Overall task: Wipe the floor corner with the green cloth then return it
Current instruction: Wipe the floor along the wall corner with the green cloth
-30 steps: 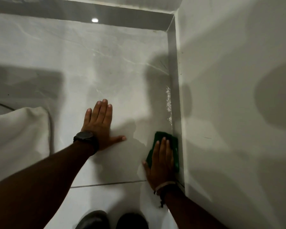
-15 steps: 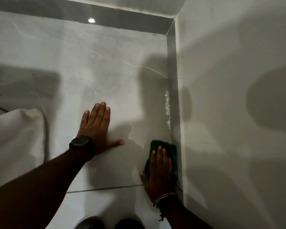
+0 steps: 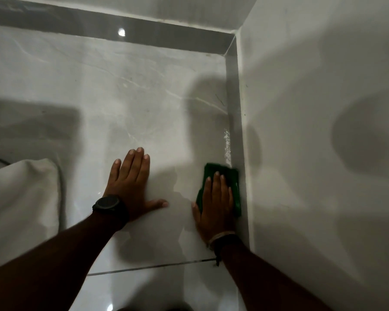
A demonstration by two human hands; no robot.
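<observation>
The green cloth (image 3: 233, 179) lies flat on the glossy grey floor tile (image 3: 144, 97), against the skirting of the right wall. My right hand (image 3: 215, 204) presses down on it with fingers straight, covering most of it. My left hand (image 3: 130, 182), with a black watch on the wrist, rests palm-down on the bare tile to the left, fingers spread. A streak of white dust (image 3: 226, 145) runs along the skirting just beyond the cloth. The floor corner (image 3: 228, 55) is further ahead.
A white fabric mass (image 3: 20, 198) lies on the floor at the left, with a thin dark cable (image 3: 62, 187) beside it. The right wall (image 3: 323, 153) rises right next to my right hand. A grout line (image 3: 144, 268) crosses the floor under my arms.
My right hand drew the cloth back along the skirting, then pushed it forward again towards the white dust. My left hand has stayed flat in place.
</observation>
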